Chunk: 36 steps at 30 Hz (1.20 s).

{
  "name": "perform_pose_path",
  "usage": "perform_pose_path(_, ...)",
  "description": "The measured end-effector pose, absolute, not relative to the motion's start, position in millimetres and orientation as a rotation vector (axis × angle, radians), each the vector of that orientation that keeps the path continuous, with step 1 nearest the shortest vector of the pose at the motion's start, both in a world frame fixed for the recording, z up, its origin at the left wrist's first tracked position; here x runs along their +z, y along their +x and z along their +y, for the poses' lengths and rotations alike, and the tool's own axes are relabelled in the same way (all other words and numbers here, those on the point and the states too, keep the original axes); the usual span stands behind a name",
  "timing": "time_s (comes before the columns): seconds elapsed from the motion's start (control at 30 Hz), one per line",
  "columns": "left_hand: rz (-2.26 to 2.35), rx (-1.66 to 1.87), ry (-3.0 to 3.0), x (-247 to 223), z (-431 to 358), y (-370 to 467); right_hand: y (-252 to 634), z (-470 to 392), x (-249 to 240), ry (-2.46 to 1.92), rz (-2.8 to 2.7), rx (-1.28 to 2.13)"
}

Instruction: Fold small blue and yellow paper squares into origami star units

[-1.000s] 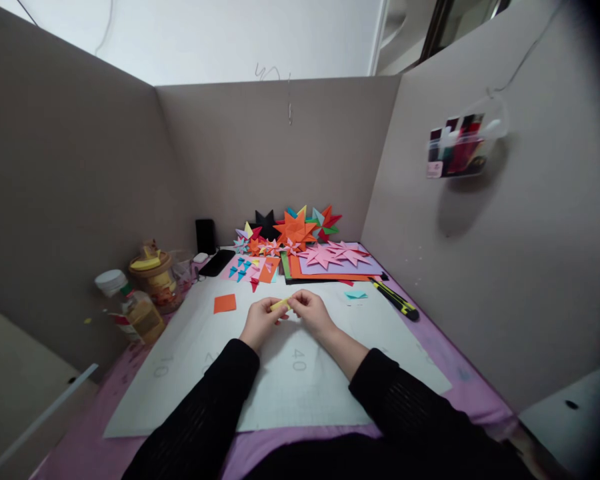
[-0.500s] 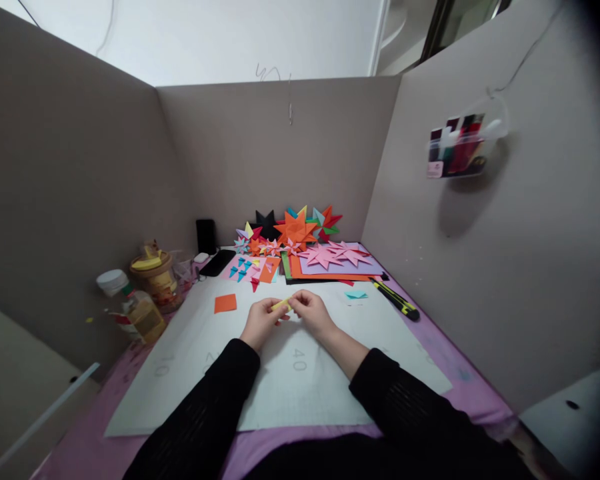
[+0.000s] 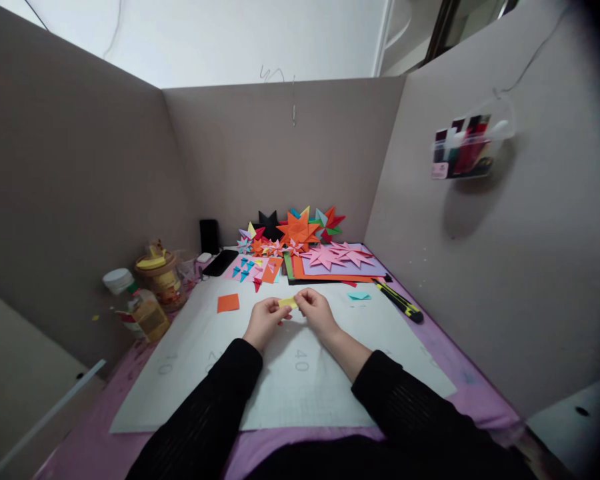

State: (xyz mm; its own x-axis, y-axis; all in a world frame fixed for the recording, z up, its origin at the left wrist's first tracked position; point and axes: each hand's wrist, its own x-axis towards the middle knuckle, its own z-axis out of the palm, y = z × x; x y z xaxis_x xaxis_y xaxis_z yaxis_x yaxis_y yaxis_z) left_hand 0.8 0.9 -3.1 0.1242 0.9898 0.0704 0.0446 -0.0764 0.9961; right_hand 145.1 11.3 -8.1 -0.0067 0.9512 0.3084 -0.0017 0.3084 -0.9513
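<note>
Head view, 1 entry. We hold a small yellow paper piece between both hands, above the middle of the white cutting mat. Left hand: fingers closed in a pinch on the piece's left end. Right hand: fingers closed in a pinch on its right end.

Handling note, as we judge it: keep the edges matched and press each crease flat and sharp with the fingertips; thin paper slips easily.

Materials: matte paper, flat and folded. Orange square, lying flat on the mat, left of the hands. Folded paper stars, spiky, multicoloured, at the back. Utility knife, yellow-black, on the right. Purple tabletop.
</note>
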Motion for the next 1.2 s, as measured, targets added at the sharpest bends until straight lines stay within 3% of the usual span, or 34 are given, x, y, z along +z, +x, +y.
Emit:
perform_pose_path(0.47,1.103,1.196,1.41,-3.2,-0.1,1.4,142.9,11.1,-9.8,-0.969,-1.355,0.93)
perform_pose_path(1.0,1.298,1.241,2.018,-0.4,-3.6,-5.6,145.5,11.3,-11.3,-1.017,-1.594,0.719)
perform_pose_path(1.2,1.293,1.268,1.788,-1.9,0.5,-5.9,140.1,15.2,-16.7,-0.938,-1.449,0.993)
